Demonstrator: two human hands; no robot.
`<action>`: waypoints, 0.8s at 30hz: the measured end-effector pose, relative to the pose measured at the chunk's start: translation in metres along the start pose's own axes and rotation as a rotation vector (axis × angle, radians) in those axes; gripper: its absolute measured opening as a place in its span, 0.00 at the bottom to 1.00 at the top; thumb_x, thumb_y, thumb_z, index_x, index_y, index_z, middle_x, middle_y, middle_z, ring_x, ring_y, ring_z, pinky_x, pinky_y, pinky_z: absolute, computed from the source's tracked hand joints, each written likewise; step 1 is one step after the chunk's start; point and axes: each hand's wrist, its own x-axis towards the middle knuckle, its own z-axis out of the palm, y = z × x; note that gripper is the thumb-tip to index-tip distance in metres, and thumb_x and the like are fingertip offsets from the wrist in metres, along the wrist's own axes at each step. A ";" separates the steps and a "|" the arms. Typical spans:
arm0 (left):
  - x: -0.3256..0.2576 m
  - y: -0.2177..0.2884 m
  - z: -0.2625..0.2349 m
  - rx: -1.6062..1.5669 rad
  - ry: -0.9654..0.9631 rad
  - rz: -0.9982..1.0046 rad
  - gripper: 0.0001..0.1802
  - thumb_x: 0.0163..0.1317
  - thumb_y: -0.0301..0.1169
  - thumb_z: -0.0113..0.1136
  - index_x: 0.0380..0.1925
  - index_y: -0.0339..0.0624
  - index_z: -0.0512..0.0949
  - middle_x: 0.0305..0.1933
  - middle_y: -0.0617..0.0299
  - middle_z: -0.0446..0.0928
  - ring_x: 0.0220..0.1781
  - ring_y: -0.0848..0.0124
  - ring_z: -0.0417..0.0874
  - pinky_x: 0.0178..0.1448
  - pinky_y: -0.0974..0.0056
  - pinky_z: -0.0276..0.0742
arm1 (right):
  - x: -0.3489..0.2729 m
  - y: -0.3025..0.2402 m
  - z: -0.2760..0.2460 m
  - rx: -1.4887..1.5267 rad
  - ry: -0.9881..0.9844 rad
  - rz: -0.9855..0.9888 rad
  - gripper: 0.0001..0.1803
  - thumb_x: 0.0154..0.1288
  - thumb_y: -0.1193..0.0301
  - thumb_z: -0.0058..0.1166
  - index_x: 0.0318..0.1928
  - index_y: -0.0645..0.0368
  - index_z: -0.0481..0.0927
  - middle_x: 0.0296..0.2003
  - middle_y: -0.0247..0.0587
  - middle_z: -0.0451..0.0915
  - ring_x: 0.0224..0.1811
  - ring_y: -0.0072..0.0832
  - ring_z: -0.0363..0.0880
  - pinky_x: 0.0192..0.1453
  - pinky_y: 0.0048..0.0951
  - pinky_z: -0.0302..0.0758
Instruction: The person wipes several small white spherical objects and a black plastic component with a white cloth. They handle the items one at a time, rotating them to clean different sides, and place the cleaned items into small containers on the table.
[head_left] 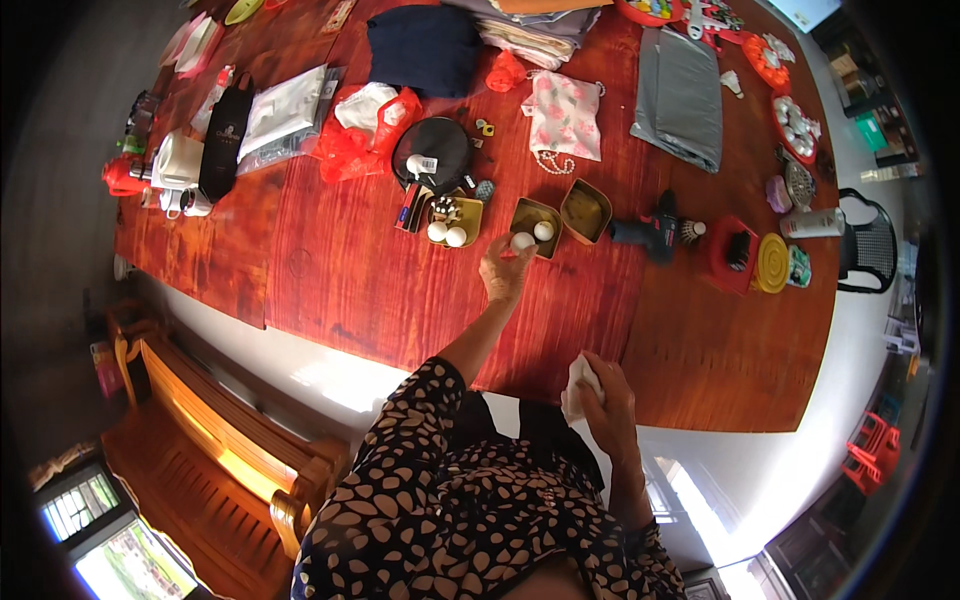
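Left hand: the left hand (505,268) is stretched out over the red wooden table (380,290), fingertips pinched on a white ball (522,241) at the near rim of the middle tray (531,218).
Right hand: the right hand (603,398) is curled shut around a white cloth (578,385) near the table edge.
Middle tray: one more white ball (543,231) lies inside.
Left tray: the yellow tray (456,220) holds two white balls and small dark bits.
Right tray: the brown tray (586,211) looks bare inside.
Beside: a dark drill (645,232) lies just right of it.
Hard to tell: what the dark bits are; the cloth is mostly hidden by the fingers.
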 end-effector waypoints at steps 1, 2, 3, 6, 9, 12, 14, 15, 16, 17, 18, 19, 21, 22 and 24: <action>0.007 0.002 0.008 0.087 0.051 0.099 0.24 0.44 0.37 0.74 0.40 0.37 0.78 0.40 0.56 0.80 0.38 0.69 0.82 0.39 0.64 0.78 | 0.003 0.002 -0.003 -0.002 -0.005 0.015 0.19 0.59 0.77 0.51 0.52 0.66 0.73 0.42 0.52 0.75 0.42 0.41 0.77 0.47 0.33 0.73; 0.014 0.003 0.015 0.073 0.033 -0.026 0.25 0.41 0.36 0.74 0.40 0.36 0.79 0.41 0.54 0.80 0.41 0.65 0.82 0.43 0.64 0.78 | 0.006 0.005 -0.005 -0.004 -0.012 0.031 0.19 0.58 0.77 0.51 0.52 0.66 0.73 0.42 0.52 0.75 0.42 0.41 0.77 0.47 0.33 0.73; 0.018 0.004 0.020 0.104 0.044 -0.014 0.25 0.41 0.35 0.74 0.40 0.36 0.78 0.41 0.53 0.79 0.40 0.65 0.81 0.43 0.63 0.78 | 0.009 0.008 -0.006 -0.007 -0.020 0.046 0.19 0.58 0.77 0.51 0.52 0.66 0.74 0.42 0.52 0.75 0.42 0.41 0.77 0.47 0.33 0.73; 0.029 -0.008 0.037 0.169 0.075 0.035 0.25 0.40 0.33 0.73 0.40 0.37 0.78 0.42 0.52 0.78 0.38 0.62 0.82 0.43 0.61 0.78 | 0.016 0.021 -0.010 -0.019 -0.039 0.052 0.19 0.57 0.79 0.49 0.51 0.67 0.74 0.39 0.48 0.75 0.41 0.35 0.76 0.46 0.30 0.72; 0.035 -0.014 0.049 0.201 0.050 -0.012 0.25 0.40 0.31 0.73 0.42 0.37 0.78 0.43 0.52 0.78 0.37 0.63 0.82 0.43 0.61 0.79 | 0.024 0.028 -0.014 -0.035 -0.051 0.072 0.19 0.57 0.80 0.47 0.51 0.67 0.74 0.39 0.45 0.74 0.41 0.31 0.75 0.46 0.28 0.72; 0.036 -0.013 0.048 0.056 0.052 -0.052 0.26 0.41 0.30 0.73 0.44 0.38 0.77 0.44 0.52 0.77 0.36 0.65 0.82 0.41 0.63 0.79 | 0.030 0.031 -0.013 -0.047 -0.070 0.083 0.19 0.57 0.79 0.47 0.52 0.66 0.73 0.39 0.44 0.74 0.41 0.30 0.75 0.47 0.28 0.72; 0.032 -0.013 0.046 0.089 0.059 0.026 0.26 0.43 0.30 0.72 0.45 0.38 0.77 0.44 0.52 0.76 0.33 0.67 0.82 0.37 0.64 0.79 | 0.033 0.034 -0.013 -0.057 -0.094 0.078 0.19 0.57 0.79 0.47 0.52 0.66 0.73 0.41 0.44 0.74 0.42 0.29 0.74 0.47 0.28 0.72; 0.029 -0.013 0.042 0.070 0.067 0.013 0.25 0.43 0.31 0.72 0.45 0.39 0.76 0.44 0.52 0.76 0.33 0.67 0.81 0.36 0.64 0.79 | 0.035 0.033 -0.011 -0.042 -0.110 0.077 0.20 0.57 0.79 0.48 0.52 0.66 0.73 0.41 0.44 0.74 0.43 0.29 0.74 0.48 0.28 0.72; 0.027 -0.014 0.037 0.094 0.102 0.060 0.26 0.45 0.31 0.72 0.45 0.40 0.75 0.43 0.53 0.75 0.32 0.67 0.80 0.35 0.63 0.78 | 0.037 0.031 -0.009 -0.027 -0.127 0.076 0.20 0.58 0.79 0.48 0.52 0.66 0.73 0.41 0.43 0.74 0.43 0.29 0.74 0.48 0.28 0.72; 0.024 -0.015 0.032 0.113 0.146 0.087 0.27 0.45 0.31 0.72 0.47 0.41 0.73 0.43 0.54 0.73 0.30 0.67 0.79 0.34 0.64 0.77 | 0.039 0.030 -0.007 -0.013 -0.135 0.074 0.20 0.58 0.78 0.48 0.52 0.66 0.73 0.41 0.43 0.74 0.43 0.29 0.74 0.49 0.28 0.72; 0.024 -0.019 0.022 0.103 0.212 0.076 0.27 0.46 0.30 0.72 0.47 0.42 0.72 0.43 0.55 0.72 0.30 0.68 0.78 0.33 0.63 0.76 | 0.041 0.028 -0.003 -0.015 -0.153 0.068 0.20 0.57 0.78 0.48 0.52 0.66 0.73 0.42 0.44 0.74 0.44 0.30 0.74 0.49 0.28 0.71; 0.024 -0.024 0.015 0.085 0.275 0.065 0.27 0.47 0.29 0.71 0.47 0.42 0.71 0.43 0.55 0.72 0.30 0.68 0.77 0.33 0.63 0.76 | 0.042 0.026 0.000 -0.024 -0.165 0.063 0.20 0.57 0.78 0.48 0.52 0.66 0.73 0.42 0.44 0.74 0.44 0.31 0.74 0.49 0.29 0.71; 0.028 -0.037 -0.007 0.096 0.409 0.041 0.26 0.47 0.29 0.71 0.46 0.41 0.71 0.41 0.56 0.70 0.30 0.69 0.75 0.33 0.64 0.74 | 0.045 0.021 0.007 -0.041 -0.186 0.055 0.20 0.57 0.78 0.49 0.52 0.66 0.73 0.42 0.45 0.74 0.44 0.32 0.74 0.50 0.30 0.71; 0.034 -0.053 -0.019 0.127 0.487 0.073 0.24 0.47 0.28 0.71 0.43 0.40 0.70 0.39 0.56 0.70 0.31 0.67 0.73 0.34 0.63 0.74 | 0.046 0.020 0.011 -0.046 -0.201 0.052 0.20 0.57 0.78 0.50 0.52 0.66 0.73 0.42 0.46 0.75 0.45 0.34 0.75 0.50 0.31 0.72; 0.043 -0.062 -0.043 0.177 0.501 0.012 0.22 0.45 0.31 0.72 0.38 0.39 0.71 0.36 0.56 0.71 0.33 0.64 0.74 0.36 0.61 0.73 | 0.048 0.021 0.017 -0.057 -0.214 0.059 0.20 0.56 0.78 0.53 0.51 0.65 0.74 0.43 0.49 0.75 0.45 0.38 0.76 0.50 0.32 0.72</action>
